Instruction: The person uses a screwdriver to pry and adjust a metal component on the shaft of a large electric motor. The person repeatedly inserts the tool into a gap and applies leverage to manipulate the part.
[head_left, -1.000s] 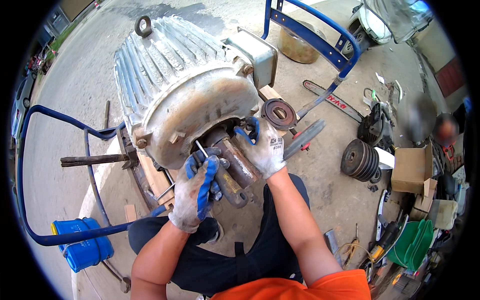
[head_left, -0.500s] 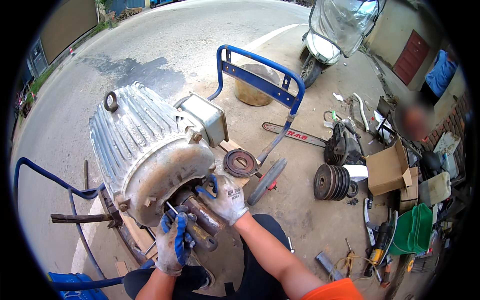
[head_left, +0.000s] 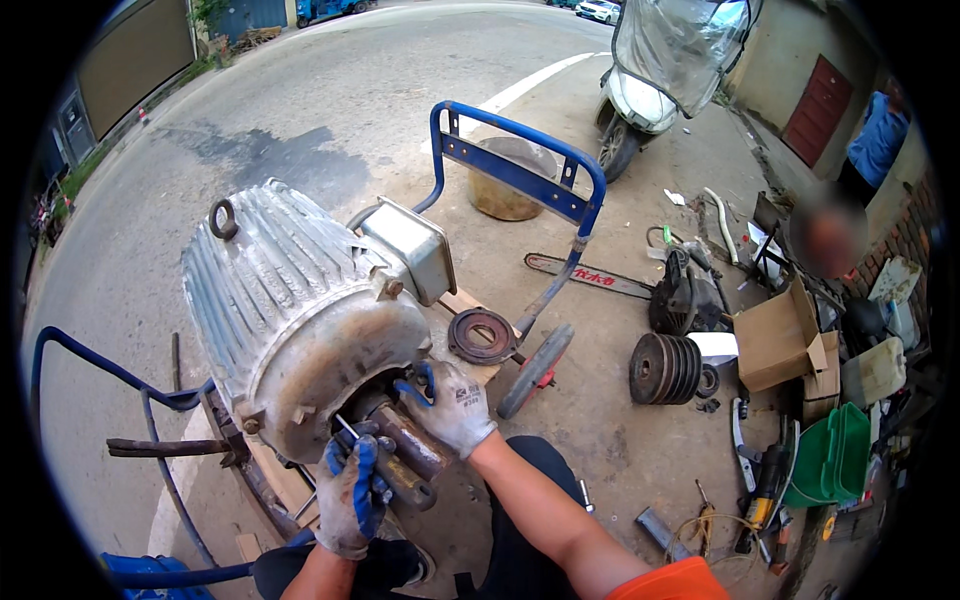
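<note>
A large grey finned electric motor (head_left: 290, 290) lies at a tilt on boards, its end opening toward me. From that opening sticks a rusty shaft (head_left: 418, 440). My left hand (head_left: 350, 495), in a dirty white-and-blue glove, is closed round a screwdriver (head_left: 405, 485) with a worn brown handle. Its thin blade points at the opening's lower left edge; the tip is hard to make out. My right hand (head_left: 455, 405), gloved alike, is at the opening's right edge beside the shaft. Its fingers are bent, and whatever they grip is hidden.
The blue-framed cart (head_left: 515, 175) surrounds the motor. A round rusty cover (head_left: 482, 335) lies right of it. Further right are a chainsaw (head_left: 685, 290), a grooved pulley (head_left: 663, 368), a cardboard box (head_left: 775, 335) and a green bucket (head_left: 828, 455). A person (head_left: 880, 140) in blue is at far right.
The view has tipped slightly, so the scene sits a little lower. My right fingers have curled in a bit at the opening. My left hand keeps its grip on the screwdriver.
</note>
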